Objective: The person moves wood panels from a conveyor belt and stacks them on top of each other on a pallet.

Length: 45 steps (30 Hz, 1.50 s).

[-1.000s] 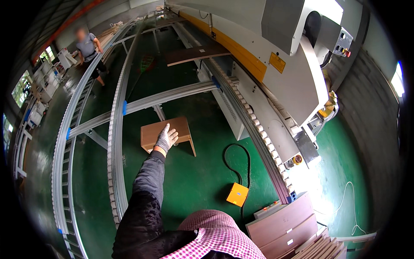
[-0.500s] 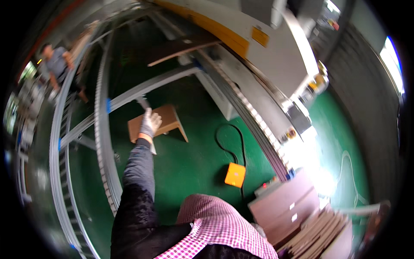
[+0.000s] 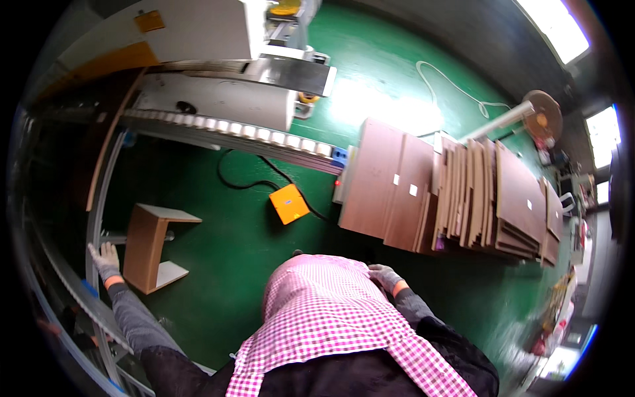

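Note:
My left hand (image 3: 106, 260), in a pale work glove, is at the far left with its fingers spread, at or just above the grey metal rail (image 3: 93, 231) of the conveyor frame. I cannot tell whether it touches the rail. Just right of it stands a small brown bench-like piece of board (image 3: 147, 250) with pale inner sides. My right hand (image 3: 385, 276), gloved too, is beside the pink checked apron (image 3: 331, 298) at my right side. Its fingers look loosely stretched and nothing shows in them; their tips are partly hidden against the apron.
An orange box (image 3: 289, 204) with a black cable lies on the green floor ahead. Stacked brown panels (image 3: 374, 178) stand at the right, with several more leaning boards (image 3: 519, 192) beyond. A roller rail (image 3: 231, 129) and a white machine (image 3: 205, 33) are at the far left.
My view has swung right, so the panel stacks are now in full sight. The left hand is now farther left, by the rail, and no longer over the bench-like piece. My right hand shows more clearly.

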Each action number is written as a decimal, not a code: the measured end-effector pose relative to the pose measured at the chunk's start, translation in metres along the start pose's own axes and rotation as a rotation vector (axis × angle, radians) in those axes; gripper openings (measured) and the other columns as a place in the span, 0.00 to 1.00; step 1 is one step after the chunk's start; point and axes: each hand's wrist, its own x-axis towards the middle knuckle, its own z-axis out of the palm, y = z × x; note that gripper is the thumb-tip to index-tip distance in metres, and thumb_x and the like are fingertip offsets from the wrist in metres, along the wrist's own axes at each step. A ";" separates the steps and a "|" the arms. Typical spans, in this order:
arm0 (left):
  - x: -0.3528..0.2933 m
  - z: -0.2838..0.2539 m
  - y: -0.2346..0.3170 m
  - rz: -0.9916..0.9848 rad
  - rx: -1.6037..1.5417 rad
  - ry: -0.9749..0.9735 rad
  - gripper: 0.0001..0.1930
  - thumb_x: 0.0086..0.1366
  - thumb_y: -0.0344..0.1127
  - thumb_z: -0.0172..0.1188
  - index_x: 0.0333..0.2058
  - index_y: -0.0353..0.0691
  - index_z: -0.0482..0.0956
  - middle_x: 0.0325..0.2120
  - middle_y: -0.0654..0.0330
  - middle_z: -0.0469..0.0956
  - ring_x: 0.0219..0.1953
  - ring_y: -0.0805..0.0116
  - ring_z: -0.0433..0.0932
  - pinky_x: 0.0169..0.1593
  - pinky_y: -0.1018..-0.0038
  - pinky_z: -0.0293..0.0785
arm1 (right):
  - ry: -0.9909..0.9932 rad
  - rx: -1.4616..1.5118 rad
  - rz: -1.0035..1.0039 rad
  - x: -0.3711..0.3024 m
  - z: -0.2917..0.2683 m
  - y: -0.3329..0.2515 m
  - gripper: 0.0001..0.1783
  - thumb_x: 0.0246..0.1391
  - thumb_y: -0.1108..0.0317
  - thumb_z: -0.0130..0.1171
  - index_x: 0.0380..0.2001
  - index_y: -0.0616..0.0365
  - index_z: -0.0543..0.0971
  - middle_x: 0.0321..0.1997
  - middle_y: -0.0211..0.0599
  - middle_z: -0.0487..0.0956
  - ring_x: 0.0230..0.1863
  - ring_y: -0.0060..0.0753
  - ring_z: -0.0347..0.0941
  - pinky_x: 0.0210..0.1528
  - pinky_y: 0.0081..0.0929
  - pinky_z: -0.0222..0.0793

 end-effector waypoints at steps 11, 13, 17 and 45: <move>-0.004 0.021 -0.005 0.047 0.045 -0.055 0.50 0.56 0.66 0.54 0.66 0.44 0.41 0.67 0.52 0.40 0.68 0.52 0.42 0.67 0.58 0.40 | -0.105 -0.011 0.003 -0.005 0.031 -0.064 0.22 0.53 0.70 0.58 0.53 0.57 0.72 0.45 0.34 0.77 0.41 0.30 0.74 0.41 0.26 0.71; -0.010 0.034 -0.007 0.046 0.043 -0.051 0.50 0.56 0.65 0.54 0.66 0.40 0.41 0.67 0.51 0.40 0.68 0.52 0.42 0.67 0.59 0.40 | -0.139 -0.083 -0.017 -0.011 0.045 -0.087 0.23 0.53 0.69 0.59 0.53 0.57 0.71 0.48 0.34 0.76 0.44 0.31 0.73 0.43 0.28 0.71; -0.011 0.038 -0.012 -0.045 -0.053 -0.089 0.53 0.55 0.66 0.55 0.65 0.34 0.40 0.66 0.49 0.41 0.68 0.55 0.44 0.68 0.63 0.39 | -0.362 -0.214 -0.191 -0.004 0.073 -0.121 0.29 0.50 0.66 0.62 0.56 0.61 0.68 0.54 0.41 0.73 0.55 0.36 0.68 0.54 0.32 0.66; -0.372 0.026 -0.189 -0.423 0.012 -0.550 0.31 0.58 0.45 0.61 0.56 0.35 0.64 0.53 0.55 0.69 0.53 0.60 0.68 0.58 0.63 0.63 | -0.814 0.672 -0.457 -0.091 0.247 -0.281 0.26 0.47 0.69 0.64 0.50 0.61 0.71 0.44 0.34 0.76 0.42 0.27 0.72 0.48 0.26 0.69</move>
